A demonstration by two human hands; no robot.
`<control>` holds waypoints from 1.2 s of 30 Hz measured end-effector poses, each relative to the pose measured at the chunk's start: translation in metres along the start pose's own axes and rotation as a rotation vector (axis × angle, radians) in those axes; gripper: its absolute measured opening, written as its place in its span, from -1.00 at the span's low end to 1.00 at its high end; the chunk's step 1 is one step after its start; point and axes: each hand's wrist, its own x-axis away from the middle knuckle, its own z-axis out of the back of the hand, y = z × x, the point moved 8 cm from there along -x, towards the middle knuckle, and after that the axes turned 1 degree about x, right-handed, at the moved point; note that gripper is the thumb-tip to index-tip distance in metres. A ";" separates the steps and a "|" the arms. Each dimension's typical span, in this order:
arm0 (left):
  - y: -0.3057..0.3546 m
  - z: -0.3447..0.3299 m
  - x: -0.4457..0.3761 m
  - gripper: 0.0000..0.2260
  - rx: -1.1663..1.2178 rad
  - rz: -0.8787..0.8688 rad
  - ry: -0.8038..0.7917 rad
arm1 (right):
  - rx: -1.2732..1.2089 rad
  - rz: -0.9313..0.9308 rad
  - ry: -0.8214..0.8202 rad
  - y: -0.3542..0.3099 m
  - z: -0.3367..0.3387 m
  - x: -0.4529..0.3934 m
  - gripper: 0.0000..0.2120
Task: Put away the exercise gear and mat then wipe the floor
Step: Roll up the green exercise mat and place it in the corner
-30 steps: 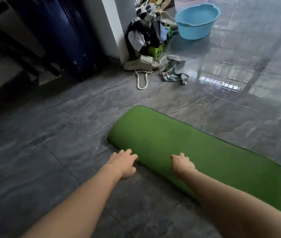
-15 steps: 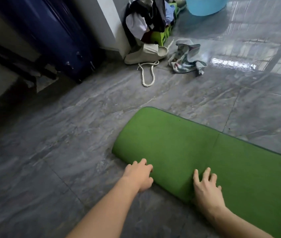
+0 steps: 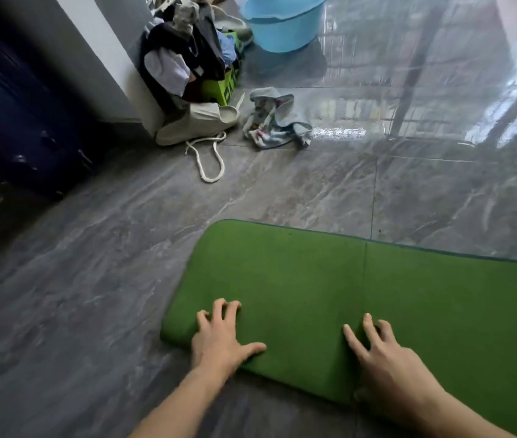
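Our fingers spread and pressed flat on the green mat (image 3: 298,289), left hand (image 3: 222,338) near its rolled end, right hand (image 3: 386,361) on the near edge with thumb tucked under, mat on grey floor (image 3: 93,295), cut off at right, crumpled cloth (image 3: 274,120) and half-seen blue basin (image 3: 282,22) beyond.

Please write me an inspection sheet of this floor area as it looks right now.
Surface: grey marbled tile floor, glossy with reflections farther off.
Job's things: green mat, partly folded or rolled; no wiping tool identified.
Clutter: clothes pile, cream bag, crumpled cloth, blue basin.
Grippers: left hand and right hand spread flat on the mat.
Cables: none; a white cord loops from the bag.
Surroundings: white wall corner, dark blue object.
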 end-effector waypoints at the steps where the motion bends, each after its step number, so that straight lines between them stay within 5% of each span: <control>1: 0.000 0.003 -0.002 -0.13 -0.039 -0.037 0.020 | -0.006 0.000 0.031 0.001 0.002 0.002 0.01; 10: -0.029 0.001 0.012 -0.51 0.114 -0.139 0.159 | 0.005 -0.185 0.063 -0.007 -0.005 0.009 -0.01; 13: -0.070 0.016 0.008 -0.34 0.254 0.154 0.309 | 0.069 -0.207 0.147 -0.016 0.000 0.016 -0.12; 16: -0.107 0.014 0.006 -0.13 0.363 0.422 0.244 | 0.095 -0.244 0.198 -0.025 -0.002 0.030 -0.26; 21: -0.137 0.005 -0.007 -0.23 0.557 0.550 0.066 | -0.083 -0.317 0.186 -0.033 -0.016 0.047 -0.50; 24: -0.145 0.017 -0.009 -0.27 0.702 0.584 0.109 | -0.125 -0.312 0.107 -0.039 -0.024 0.049 -0.40; 26: -0.147 0.033 0.000 -0.49 0.781 0.599 0.193 | -0.131 -0.303 0.030 -0.036 -0.026 0.048 -0.38; 29: -0.134 0.066 0.026 -0.83 0.934 0.565 0.379 | -0.205 -0.303 -0.071 -0.033 -0.025 0.051 -0.41; 33: -0.082 0.128 0.074 -0.76 1.037 0.324 0.661 | -0.210 -0.245 -0.160 -0.035 -0.019 0.055 -0.47; 36: -0.016 0.182 0.118 -0.65 1.036 -0.007 0.819 | -0.491 -0.266 -0.073 -0.016 0.023 0.053 -0.57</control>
